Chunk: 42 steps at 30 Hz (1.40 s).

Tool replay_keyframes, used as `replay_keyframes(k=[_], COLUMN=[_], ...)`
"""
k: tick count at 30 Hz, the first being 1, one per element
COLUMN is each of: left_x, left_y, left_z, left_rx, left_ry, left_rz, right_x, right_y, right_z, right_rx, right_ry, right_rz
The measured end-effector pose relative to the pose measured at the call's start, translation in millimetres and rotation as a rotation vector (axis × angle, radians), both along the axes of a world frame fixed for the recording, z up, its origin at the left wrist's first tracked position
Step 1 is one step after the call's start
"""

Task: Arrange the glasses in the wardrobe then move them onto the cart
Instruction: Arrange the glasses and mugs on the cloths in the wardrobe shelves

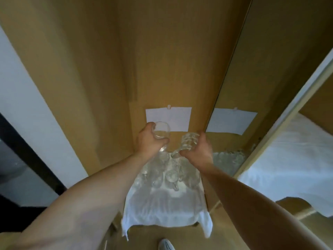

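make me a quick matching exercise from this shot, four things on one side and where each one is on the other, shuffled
Things:
1. smooth glass
2. ribbed glass
3. white cloth
4. sheet of paper

Places:
A. taped to the wardrobe's back panel
B. in the right hand
C. spread under the standing glasses
D. in the left hand

Pairs: 1-D, 2-B, 3-C, 4-A

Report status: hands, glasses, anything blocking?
Left hand grips a smooth glass; right hand grips a ribbed glass. More glasses on the white cloth. No obstruction visible.
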State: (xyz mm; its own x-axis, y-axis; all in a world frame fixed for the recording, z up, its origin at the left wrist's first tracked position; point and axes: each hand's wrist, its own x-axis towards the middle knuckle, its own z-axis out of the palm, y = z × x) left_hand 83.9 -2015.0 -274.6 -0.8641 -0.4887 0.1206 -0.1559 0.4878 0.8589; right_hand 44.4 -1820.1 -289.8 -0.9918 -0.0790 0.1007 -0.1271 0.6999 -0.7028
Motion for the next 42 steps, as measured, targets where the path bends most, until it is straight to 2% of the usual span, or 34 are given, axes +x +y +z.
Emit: replay_keyframes(k=[8,18,29,42], left_x=[18,61,130,162], left_y=[9,39,152,329], left_z=[102,184,217,230], left_rx=[0.070,0.033,0.145,0.192], left_ry=[0.232,0.426,0.479,0.450], left_rz=[0.044,0.020,0.044,-0.173], right_x=[22,66,126,184], right_y=[8,41,151,325], right_z=[106,167,203,211], right_rx=[-0.145,-0.375,-0.474,-0.449], right_ry=[0.214,0.371,0.422,0.477], right_rz=[-0.019,0.034,0.028,-0.129])
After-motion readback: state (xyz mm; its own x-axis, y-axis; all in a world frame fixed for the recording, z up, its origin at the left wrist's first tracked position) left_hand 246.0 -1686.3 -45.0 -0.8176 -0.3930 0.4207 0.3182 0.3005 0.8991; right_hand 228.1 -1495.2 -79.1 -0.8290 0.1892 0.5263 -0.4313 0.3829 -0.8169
